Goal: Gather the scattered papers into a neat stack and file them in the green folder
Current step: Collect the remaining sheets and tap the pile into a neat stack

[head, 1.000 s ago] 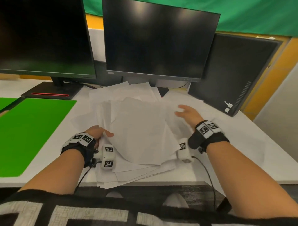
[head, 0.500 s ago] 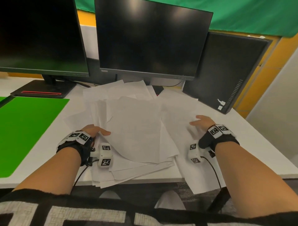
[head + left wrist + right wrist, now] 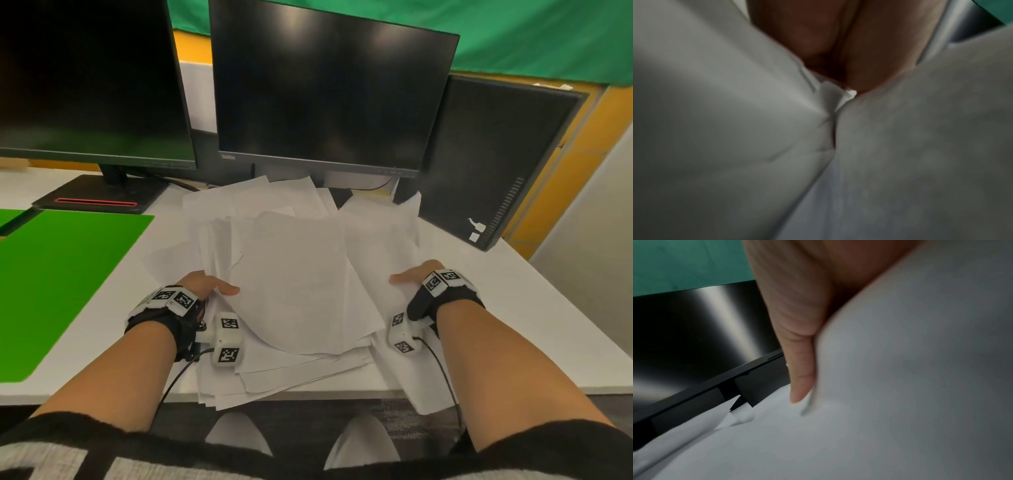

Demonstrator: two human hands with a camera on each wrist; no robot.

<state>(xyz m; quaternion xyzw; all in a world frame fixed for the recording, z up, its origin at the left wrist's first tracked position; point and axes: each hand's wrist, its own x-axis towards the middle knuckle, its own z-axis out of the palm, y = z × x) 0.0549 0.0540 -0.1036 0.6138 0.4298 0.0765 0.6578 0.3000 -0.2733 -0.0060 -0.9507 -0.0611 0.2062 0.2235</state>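
Observation:
A loose pile of white papers (image 3: 298,274) lies fanned out on the white desk (image 3: 513,325) in front of the middle monitor; some sheets overhang the front edge. My left hand (image 3: 209,286) grips the pile's left edge, thumb on top, fingers tucked under the sheets. The left wrist view shows fingers (image 3: 838,40) wedged between paper (image 3: 715,129) folds. My right hand (image 3: 416,274) holds the pile's right edge, and its thumb (image 3: 801,369) lies along the paper (image 3: 900,386) that hides the other fingers. The green folder (image 3: 58,281) lies open and flat at the left.
Two dark monitors (image 3: 329,92) stand at the back, one with a black stand base (image 3: 99,193) just behind the folder. A black computer tower (image 3: 496,161) stands at the back right. The desk's front edge (image 3: 513,390) runs just before my forearms.
My right hand has drawn back from the far middle of the pile to its right edge and taken hold there. The left hand has stayed at the left edge.

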